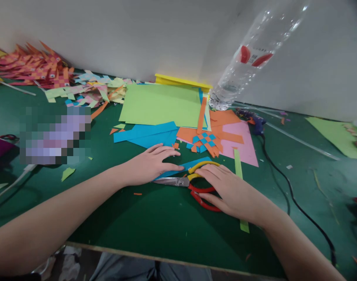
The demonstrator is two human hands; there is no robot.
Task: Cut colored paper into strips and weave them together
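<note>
My left hand [150,163] lies flat with fingers stretched out on a blue paper strip [192,163] on the green table [155,226]. My right hand [229,187] rests palm down, fingers apart, over the handles of a pair of scissors [182,182] with one yellow and one red loop. The scissors lie on the table with closed blades pointing left, under the left hand's fingertips. A small woven piece of blue and orange strips [204,141] sits just beyond both hands. A light green strip [239,171] runs under my right wrist.
Sheets of green [163,105], blue [149,134], orange and pink paper [244,144] lie behind the hands. A clear plastic bottle [248,54] leans at the wall. A glue gun [254,124] with a black cable [286,187] lies to the right. Woven paper pieces and scraps [40,70] pile at the back left.
</note>
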